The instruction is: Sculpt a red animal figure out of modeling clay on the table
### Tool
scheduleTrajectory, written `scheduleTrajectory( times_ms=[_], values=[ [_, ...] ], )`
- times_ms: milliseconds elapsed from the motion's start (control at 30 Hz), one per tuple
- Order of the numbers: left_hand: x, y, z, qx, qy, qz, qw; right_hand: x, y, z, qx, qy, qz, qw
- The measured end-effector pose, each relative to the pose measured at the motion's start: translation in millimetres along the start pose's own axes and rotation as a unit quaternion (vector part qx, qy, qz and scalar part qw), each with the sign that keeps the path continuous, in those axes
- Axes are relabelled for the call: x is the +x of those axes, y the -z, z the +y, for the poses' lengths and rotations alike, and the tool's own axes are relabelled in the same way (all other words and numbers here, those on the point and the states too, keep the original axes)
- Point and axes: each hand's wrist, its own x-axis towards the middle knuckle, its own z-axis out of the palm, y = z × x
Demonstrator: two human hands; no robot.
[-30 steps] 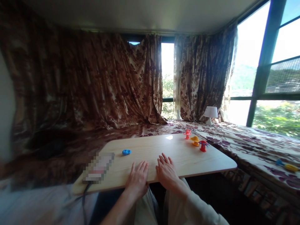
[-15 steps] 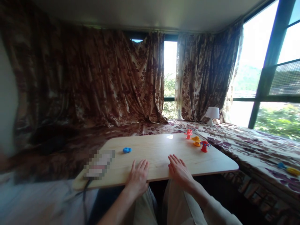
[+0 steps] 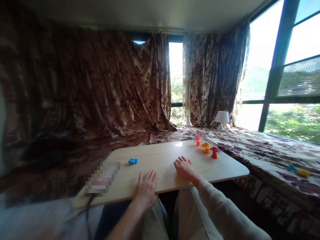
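My left hand (image 3: pixel 147 186) lies palm down at the near edge of the pale wooden table (image 3: pixel 160 153), its fingers spread and holding nothing. My right hand (image 3: pixel 185 168) is farther in over the tabletop, fingers apart and slightly bent, with nothing seen in it. Beyond my left hand lies a small blue clay-like lump (image 3: pixel 133 161). Toward the far right of the table stand three small figures: a pinkish-red one (image 3: pixel 198 141), a yellow one (image 3: pixel 206 148) and a red one with blue strands (image 3: pixel 214 153). The red one is nearest my right hand, apart from it.
A blurred-out flat object (image 3: pixel 103 179) with a dark cable lies at the table's left end. To the right, a flowered cover (image 3: pixel 272 160) bears a blue-and-yellow item (image 3: pixel 299 170). A white lamp (image 3: pixel 222 117) stands at the back by the curtains.
My right hand has moved forward over the table, its fingers now more bent. My left hand stays in place. The view has turned slightly to the right.
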Motion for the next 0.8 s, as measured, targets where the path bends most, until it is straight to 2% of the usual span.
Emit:
scheduleTrajectory(
  times_ms=[100,233,300,400,500,600,700,800],
  values=[
    [-0.5,2.4,0.9,-0.001,-0.003,-0.001,1.0,-29.3,-2.3,4.7,0.005,0.001,0.001,1.0],
    [-2.2,6.0,2.1,0.011,-0.003,-0.005,1.0,-53.1,-11.7,-24.2,0.022,0.081,0.041,0.996],
    [-2.6,6.3,2.3,0.018,-0.006,-0.004,1.0,-47.0,-14.5,-41.8,0.023,0.098,0.06,0.993],
    [-2.0,4.9,1.7,0.024,-0.012,-0.002,1.0,-20.2,-12.9,-53.4,0.019,0.068,0.06,0.996],
    [-0.2,3.1,1.2,0.02,-0.012,0.001,1.0,5.9,-7.8,-40.7,0.016,0.015,0.039,0.999],
    [0.7,2.4,1.3,0.009,-0.011,0.006,1.0,11.5,-4.2,-16.1,0.017,-0.011,0.021,1.0],
    [-0.6,3.8,2.2,0.003,-0.006,0.008,1.0,-6.2,-4.2,0.2,0.02,-0.015,0.006,1.0],
    [-2.5,6.5,3.2,0.0,-0.004,0.001,1.0,-33.7,-7.2,-3.4,0.028,0.012,0.005,1.0]
  ],
)
